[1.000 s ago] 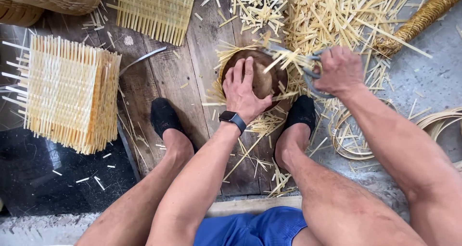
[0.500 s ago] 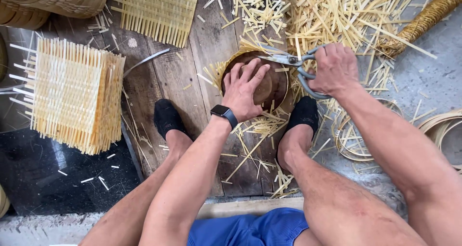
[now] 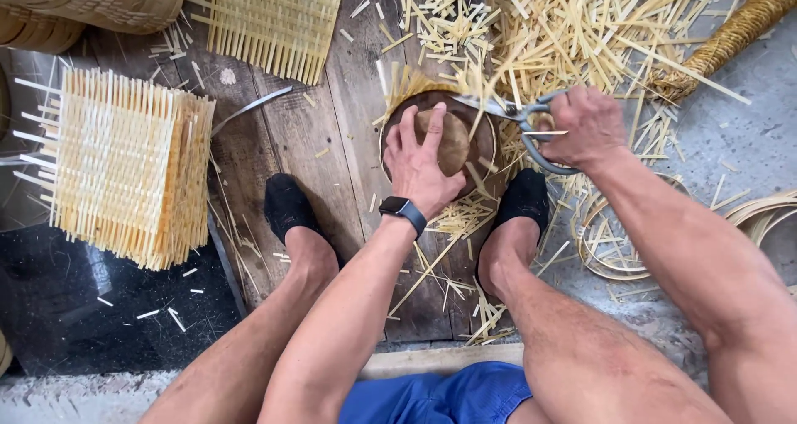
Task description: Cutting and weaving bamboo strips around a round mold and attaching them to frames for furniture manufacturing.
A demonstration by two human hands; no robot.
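Observation:
My left hand (image 3: 422, 160) presses flat on a round brown wooden mould (image 3: 455, 134) that sits on a woven bamboo piece with splayed strips (image 3: 404, 82), on dark floor planks. My right hand (image 3: 584, 127) grips large metal scissors (image 3: 513, 114), whose blades reach over the mould's upper right rim among the strip ends. A dark watch is on my left wrist. Both feet in black socks rest on either side of the mould.
A stack of square woven bamboo mats (image 3: 124, 167) lies left, another mat (image 3: 274, 21) at the top. Cut bamboo strips (image 3: 598, 26) litter the upper right. Coiled bamboo hoops (image 3: 614, 237) lie right, a rope-wrapped rod (image 3: 722, 38) far right, baskets (image 3: 91, 1) top left.
The scissors have moved along the mould's upper rim, from above it to its right side. My left hand has shifted slightly on the mould while still pressing it down.

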